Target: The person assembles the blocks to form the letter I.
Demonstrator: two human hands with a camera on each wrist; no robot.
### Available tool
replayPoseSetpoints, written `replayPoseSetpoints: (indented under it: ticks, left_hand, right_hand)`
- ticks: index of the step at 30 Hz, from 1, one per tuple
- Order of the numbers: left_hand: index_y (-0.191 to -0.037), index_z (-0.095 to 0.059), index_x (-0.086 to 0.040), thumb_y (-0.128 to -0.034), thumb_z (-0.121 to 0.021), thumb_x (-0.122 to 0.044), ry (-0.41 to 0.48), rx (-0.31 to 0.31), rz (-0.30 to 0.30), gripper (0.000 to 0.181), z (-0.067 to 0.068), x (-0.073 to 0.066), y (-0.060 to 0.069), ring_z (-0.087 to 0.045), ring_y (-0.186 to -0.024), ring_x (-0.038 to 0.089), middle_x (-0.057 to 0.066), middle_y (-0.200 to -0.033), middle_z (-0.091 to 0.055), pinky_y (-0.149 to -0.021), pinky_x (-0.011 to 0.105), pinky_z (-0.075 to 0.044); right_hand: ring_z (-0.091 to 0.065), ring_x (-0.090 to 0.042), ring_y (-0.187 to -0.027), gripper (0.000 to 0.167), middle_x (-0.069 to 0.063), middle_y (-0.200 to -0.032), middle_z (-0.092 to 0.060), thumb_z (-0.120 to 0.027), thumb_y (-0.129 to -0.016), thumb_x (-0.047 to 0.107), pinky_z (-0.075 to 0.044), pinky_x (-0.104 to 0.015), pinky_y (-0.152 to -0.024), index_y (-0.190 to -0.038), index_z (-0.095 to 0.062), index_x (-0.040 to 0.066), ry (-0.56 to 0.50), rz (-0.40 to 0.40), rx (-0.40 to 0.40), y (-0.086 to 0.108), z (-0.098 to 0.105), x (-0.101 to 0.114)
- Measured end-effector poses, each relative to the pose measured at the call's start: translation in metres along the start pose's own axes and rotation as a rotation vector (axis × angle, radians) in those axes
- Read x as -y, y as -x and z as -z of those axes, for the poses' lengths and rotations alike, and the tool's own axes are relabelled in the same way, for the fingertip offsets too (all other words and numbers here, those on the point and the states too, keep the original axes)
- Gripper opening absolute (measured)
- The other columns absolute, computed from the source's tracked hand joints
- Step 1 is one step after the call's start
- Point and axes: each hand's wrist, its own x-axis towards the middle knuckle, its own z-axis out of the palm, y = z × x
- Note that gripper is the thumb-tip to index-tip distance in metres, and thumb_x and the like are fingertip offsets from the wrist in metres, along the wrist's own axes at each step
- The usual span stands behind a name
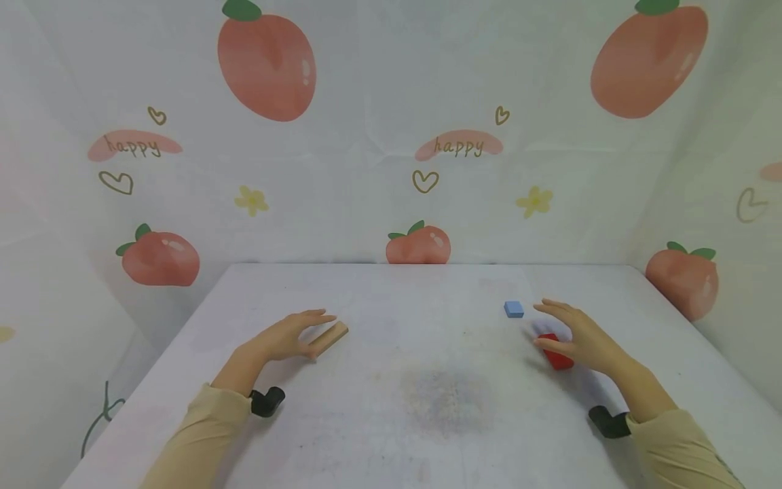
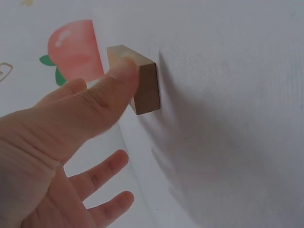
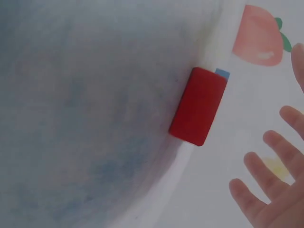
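Note:
A light wooden block (image 1: 330, 339) lies at the left of the table, slanting away to the right. My left hand (image 1: 277, 339) is beside it, thumb low at its near end and fingers apart; in the left wrist view the thumb of that hand (image 2: 71, 123) overlaps the block (image 2: 148, 90), and contact cannot be told. At the right, my right hand (image 1: 589, 343) hovers with spread fingers over a red block (image 1: 559, 360), its thumb crossing in front. The right wrist view has the red block (image 3: 198, 107) apart from the hand (image 3: 280, 194).
A small blue block (image 1: 514, 310) lies beyond the red one, left of my right fingertips; the red block partly hides it in the right wrist view. Behind the white table (image 1: 391, 435) hangs a cloth (image 1: 360, 88) printed with peaches. A dark green cord (image 1: 91, 428) shows at far left.

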Motion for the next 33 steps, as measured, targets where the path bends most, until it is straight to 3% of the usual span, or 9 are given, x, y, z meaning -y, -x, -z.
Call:
replayPoseSetpoints:
  ticks: [7, 11, 22, 33]
  left_hand:
    - [-0.142, -0.039, -0.016, -0.0732, -0.076, -0.008, -0.105, 0.074, 0.129, 0.079, 0.0, -0.002, -0.005, -0.03, -0.134, 0.048, 0.02, -0.151, -0.029, -0.101, 0.064, -0.031]
    - [-0.144, -0.037, -0.019, -0.0715, -0.077, -0.004, -0.156, 0.105, 0.168, 0.084, 0.001, -0.006, -0.01, -0.033, -0.132, 0.048, 0.02, -0.151, -0.028, -0.101, 0.061, -0.033]
    - [-0.143, -0.038, -0.022, -0.0706, -0.079, -0.005, -0.224, 0.151, 0.167, 0.085, 0.001, -0.012, -0.018, -0.042, -0.124, 0.049, 0.022, -0.15, -0.029, -0.096, 0.061, -0.039]
    - [-0.141, -0.041, -0.022, -0.0715, -0.078, -0.004, -0.242, 0.193, 0.216, 0.081, 0.003, -0.02, -0.02, -0.039, -0.128, 0.047, 0.019, -0.151, -0.029, -0.098, 0.061, -0.037]
  right_hand:
    - [-0.038, -0.049, -0.124, 0.058, -0.03, -0.134, -0.045, -0.073, -0.079, 0.019, -0.033, -0.068, -0.094, -0.128, -0.05, -0.003, -0.002, -0.023, 0.021, 0.003, 0.0, -0.007]
    - [-0.036, -0.049, -0.124, 0.058, -0.03, -0.135, -0.043, -0.072, -0.08, 0.021, -0.033, -0.068, -0.094, -0.129, -0.05, -0.001, -0.017, -0.055, 0.051, 0.005, 0.003, -0.008]
    - [-0.047, -0.05, -0.116, 0.058, -0.028, -0.13, -0.05, -0.074, -0.078, 0.024, -0.041, -0.065, -0.088, -0.126, -0.053, 0.001, -0.074, -0.053, 0.141, 0.01, 0.005, -0.019]
    - [-0.05, -0.05, -0.111, 0.059, -0.029, -0.128, -0.051, -0.076, -0.076, 0.026, -0.043, -0.064, -0.085, -0.124, -0.055, 0.001, -0.088, -0.054, 0.206, 0.012, 0.005, -0.025]
